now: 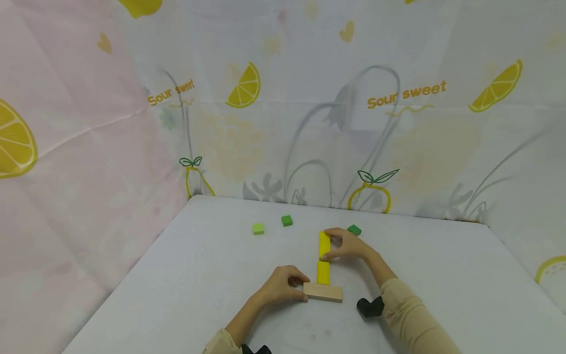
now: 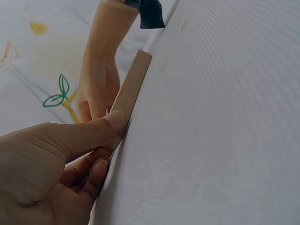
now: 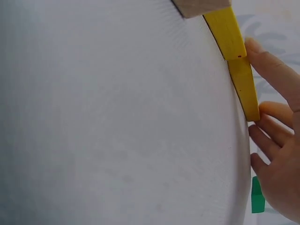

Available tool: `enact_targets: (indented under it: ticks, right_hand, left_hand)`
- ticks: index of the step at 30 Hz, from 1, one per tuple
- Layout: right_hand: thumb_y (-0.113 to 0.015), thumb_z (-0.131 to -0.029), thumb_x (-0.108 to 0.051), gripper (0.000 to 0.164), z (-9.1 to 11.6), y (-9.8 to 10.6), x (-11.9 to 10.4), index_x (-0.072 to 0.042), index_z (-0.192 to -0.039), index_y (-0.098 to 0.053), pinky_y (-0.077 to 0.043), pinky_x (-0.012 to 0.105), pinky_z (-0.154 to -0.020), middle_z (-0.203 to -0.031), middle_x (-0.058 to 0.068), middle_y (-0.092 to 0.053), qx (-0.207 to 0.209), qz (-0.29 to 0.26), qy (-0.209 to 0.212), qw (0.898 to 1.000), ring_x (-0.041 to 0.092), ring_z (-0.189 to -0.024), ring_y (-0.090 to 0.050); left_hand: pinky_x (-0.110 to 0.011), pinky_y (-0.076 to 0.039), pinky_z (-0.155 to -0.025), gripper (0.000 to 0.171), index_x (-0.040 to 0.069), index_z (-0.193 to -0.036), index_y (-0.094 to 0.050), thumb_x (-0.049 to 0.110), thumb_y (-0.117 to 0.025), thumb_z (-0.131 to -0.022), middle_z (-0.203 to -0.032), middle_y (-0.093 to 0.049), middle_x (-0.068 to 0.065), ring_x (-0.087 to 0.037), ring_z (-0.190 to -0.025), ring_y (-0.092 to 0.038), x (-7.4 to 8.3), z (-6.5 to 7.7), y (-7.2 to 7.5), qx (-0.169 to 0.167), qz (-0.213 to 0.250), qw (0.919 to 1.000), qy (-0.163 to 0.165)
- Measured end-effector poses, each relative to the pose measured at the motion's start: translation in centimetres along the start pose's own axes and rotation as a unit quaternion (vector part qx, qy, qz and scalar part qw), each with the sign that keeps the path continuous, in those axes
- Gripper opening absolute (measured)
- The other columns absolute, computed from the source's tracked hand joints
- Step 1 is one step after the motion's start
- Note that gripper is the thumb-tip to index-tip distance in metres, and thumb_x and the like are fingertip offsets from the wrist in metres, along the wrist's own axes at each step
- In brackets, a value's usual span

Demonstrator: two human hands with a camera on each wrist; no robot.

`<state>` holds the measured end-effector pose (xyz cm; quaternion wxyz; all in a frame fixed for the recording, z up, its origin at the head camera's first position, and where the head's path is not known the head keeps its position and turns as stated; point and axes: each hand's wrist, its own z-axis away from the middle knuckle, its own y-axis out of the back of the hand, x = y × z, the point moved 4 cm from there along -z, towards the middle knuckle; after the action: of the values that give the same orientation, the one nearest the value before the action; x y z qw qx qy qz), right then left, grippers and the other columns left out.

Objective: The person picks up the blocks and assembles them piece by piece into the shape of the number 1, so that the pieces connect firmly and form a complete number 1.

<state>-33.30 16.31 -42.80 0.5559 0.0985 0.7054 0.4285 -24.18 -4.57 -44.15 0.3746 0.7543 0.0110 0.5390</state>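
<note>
As the left hand (image 1: 279,286) pinches the plain wooden block (image 1: 324,292) by one end, the right hand (image 1: 347,245) pinches the far yellow block (image 1: 325,247) lengthwise, both blocks probably light, rigid, best held at their ends.

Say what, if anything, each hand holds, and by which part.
Left hand: wooden block, by its left end. Right hand: far yellow block, at both ends.

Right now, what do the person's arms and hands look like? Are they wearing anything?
The left hand and right hand are bare, with no gloves. The left sleeve and right sleeve are beige cloth; the right cuff looks gathered. A small black gadget sits by the right cuff, and another black piece peeks out beside the left sleeve.
</note>
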Motion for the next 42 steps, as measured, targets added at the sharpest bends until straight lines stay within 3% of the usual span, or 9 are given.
enact_targets:
  ticks: [24,42]
  right_hand:
    - [-0.080,-0.071,-0.038,0.083,0.7,-0.7,-0.1,0.003,-0.135,-0.046,-0.026,0.056,-0.106,-0.140,0.025,-0.041,0.008,-0.015,0.001,1.000,0.042,-0.131,-0.034]
    - [-0.072,-0.078,-0.044,0.085,0.1,-1.5,-1.6,0.010,-0.136,-0.040,-0.034,0.054,-0.102,-0.136,0.030,-0.040,0.006,0.102,-0.011,0.995,0.041,-0.125,-0.041]
  left_hand:
    - [-0.019,-0.045,-0.068,0.033,-0.001,-0.097,-0.071,0.008,-0.083,-0.068,-0.086,-0.064,-0.004,-0.006,-0.075,-0.052,0.0,0.1,-0.1,0.002,0.002,1.0000,0.001]
    - [-0.019,-0.045,-0.068,0.032,-0.001,-0.099,-0.071,0.010,-0.082,-0.070,-0.087,-0.065,-0.004,-0.004,-0.075,-0.051,0.0,0.0,-0.1,-0.003,-0.001,1.0000,-0.006]
